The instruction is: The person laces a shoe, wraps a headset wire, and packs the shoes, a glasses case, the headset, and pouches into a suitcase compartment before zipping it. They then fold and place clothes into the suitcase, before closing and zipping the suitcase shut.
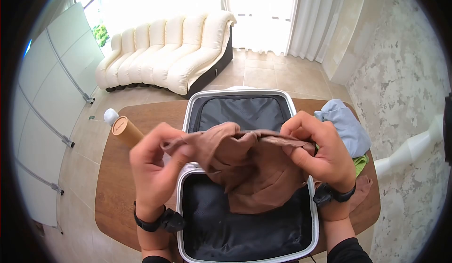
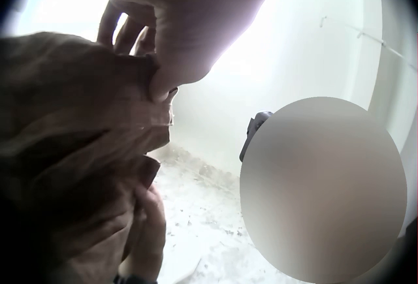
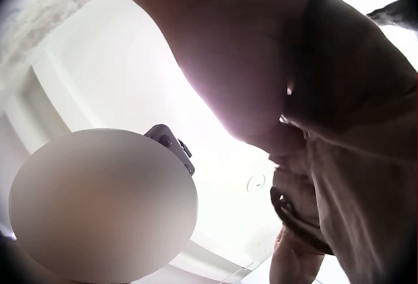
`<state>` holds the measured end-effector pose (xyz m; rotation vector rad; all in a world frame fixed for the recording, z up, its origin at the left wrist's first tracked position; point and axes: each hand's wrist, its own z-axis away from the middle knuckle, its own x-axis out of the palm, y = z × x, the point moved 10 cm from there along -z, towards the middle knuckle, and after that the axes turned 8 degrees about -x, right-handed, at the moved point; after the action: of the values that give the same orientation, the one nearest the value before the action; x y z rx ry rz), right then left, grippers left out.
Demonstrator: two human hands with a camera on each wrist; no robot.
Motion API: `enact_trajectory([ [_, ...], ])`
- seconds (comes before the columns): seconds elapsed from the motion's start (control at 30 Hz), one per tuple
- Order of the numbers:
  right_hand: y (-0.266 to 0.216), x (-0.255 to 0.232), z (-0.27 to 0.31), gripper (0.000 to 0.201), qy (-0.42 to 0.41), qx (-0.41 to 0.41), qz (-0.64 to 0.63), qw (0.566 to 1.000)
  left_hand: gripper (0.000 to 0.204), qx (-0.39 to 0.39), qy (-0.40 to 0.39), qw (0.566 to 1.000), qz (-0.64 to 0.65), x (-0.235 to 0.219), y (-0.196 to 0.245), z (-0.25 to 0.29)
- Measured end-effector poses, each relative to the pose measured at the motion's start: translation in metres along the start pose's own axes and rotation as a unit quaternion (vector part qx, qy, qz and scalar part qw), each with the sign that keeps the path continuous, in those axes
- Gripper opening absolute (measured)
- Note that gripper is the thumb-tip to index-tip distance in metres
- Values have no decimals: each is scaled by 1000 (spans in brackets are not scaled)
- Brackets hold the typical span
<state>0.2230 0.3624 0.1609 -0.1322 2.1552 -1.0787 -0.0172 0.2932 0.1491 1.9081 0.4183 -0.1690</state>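
Note:
A brown garment (image 1: 263,183) hangs in loose folds over the open suitcase (image 1: 212,239), stretched between both hands. My left hand (image 1: 157,164) pinches one end of its upper edge between thumb and fingers. At the opposite end, my right hand (image 1: 325,152) grips the same edge, thumb toward me. In the left wrist view, the left thumb presses on the cloth (image 2: 72,114) near a stitched edge. The right wrist view shows the fabric (image 3: 366,186) dropping below the right hand (image 3: 241,55). The suitcase's black lining shows beneath, and the garment hides its middle.
The suitcase lies on a brown wooden table (image 1: 115,192). To the right sit a light blue garment (image 1: 346,129), a green cloth (image 1: 360,163) and a pinkish-brown cloth (image 1: 362,194). A cardboard tube (image 1: 128,132) and a white rounded object (image 1: 111,116) stand at the left.

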Motion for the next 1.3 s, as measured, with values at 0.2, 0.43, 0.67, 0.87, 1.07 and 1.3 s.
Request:
enact_trajectory([
  [0.2,-12,24,-1,43,-148,-133,-38,979,19,105,161,977,90,-34,11,10],
  [0.43,-1,34,2,50,-258,-67,-24,964,20,78,192,976,63,-39,14,15],
  [0.67,0,30,-3,27,-173,-94,32,980,18,75,214,973,34,-47,8,14],
  [0.87,11,30,-5,17,-154,-64,63,984,17,60,198,978,35,-39,14,14],
  [1.07,27,24,2,24,-155,2,142,978,18,76,222,972,21,-45,15,16],
  [1.3,10,24,7,25,-183,84,-83,976,19,49,222,973,30,-42,10,13],
])
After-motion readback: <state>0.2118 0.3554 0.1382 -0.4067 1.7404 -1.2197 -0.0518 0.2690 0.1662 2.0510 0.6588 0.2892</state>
